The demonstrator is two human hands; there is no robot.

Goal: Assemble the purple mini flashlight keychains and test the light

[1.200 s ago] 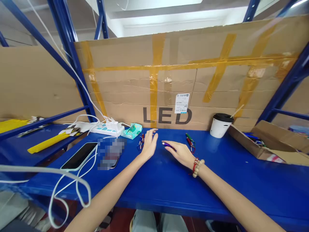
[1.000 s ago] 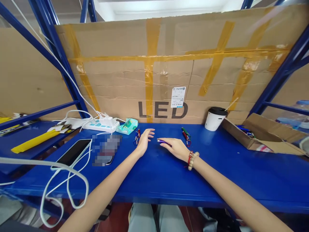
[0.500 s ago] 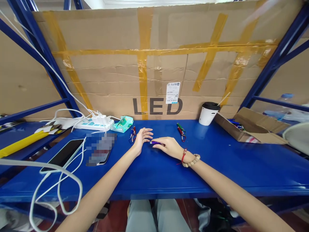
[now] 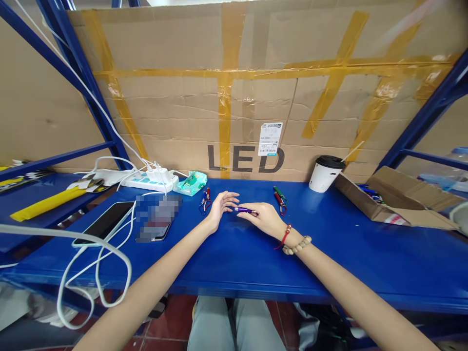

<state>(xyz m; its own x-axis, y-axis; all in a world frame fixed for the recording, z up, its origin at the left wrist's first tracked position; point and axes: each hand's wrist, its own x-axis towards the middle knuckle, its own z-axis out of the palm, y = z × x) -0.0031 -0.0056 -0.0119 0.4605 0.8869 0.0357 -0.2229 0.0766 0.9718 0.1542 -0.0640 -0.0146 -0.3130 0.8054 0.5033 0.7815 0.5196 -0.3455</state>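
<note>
Right hand [image 4: 265,219], wrist beaded: low over blue shelf top [image 4: 329,253], fingers closed lightly on small purple torch [image 4: 244,210], held near-level, tip toward left hand.
Left hand [image 4: 220,207]: open, fingers spread, empty, fingertips just beside torch tip, possibly touching; cannot tell.
Red-and-blue keyring torches [image 4: 204,200]: loose, just left of left hand.
Green and red keyring torches [image 4: 280,199]: loose, just behind right hand.
Lidded paper cup [image 4: 324,174] with straw: upright, well to the right.
Phone [image 4: 104,222] on white cable [image 4: 91,273]: far left.
Risks, as judged: slim round body prone to slipping from so light a pinch, rolling across smooth shelf; loose torches either side liable to knocks from a moving wrist; cable loop overhanging front edge, open to snagging.
</note>
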